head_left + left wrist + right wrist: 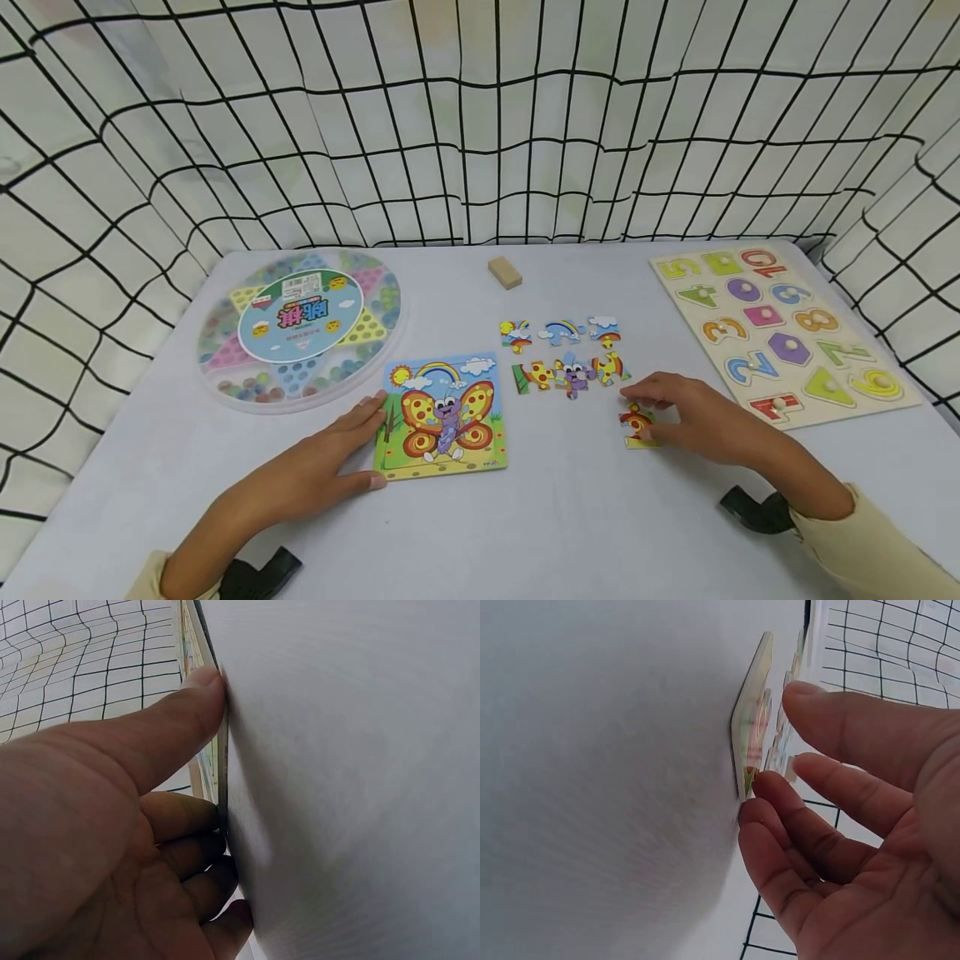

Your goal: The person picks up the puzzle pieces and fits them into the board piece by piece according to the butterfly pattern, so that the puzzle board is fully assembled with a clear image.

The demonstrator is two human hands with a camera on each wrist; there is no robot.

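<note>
Yellow-edged puzzle piece (pixel 636 423): whether my right hand (pixel 696 417) pinches it, I cannot tell. I'd grip its sides, left hand (pixel 322 467) spread against the butterfly board (pixel 448 421).

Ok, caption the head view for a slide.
Left hand at the butterfly board, right hand at a puzzle piece; six other pieces in two rows.
</note>
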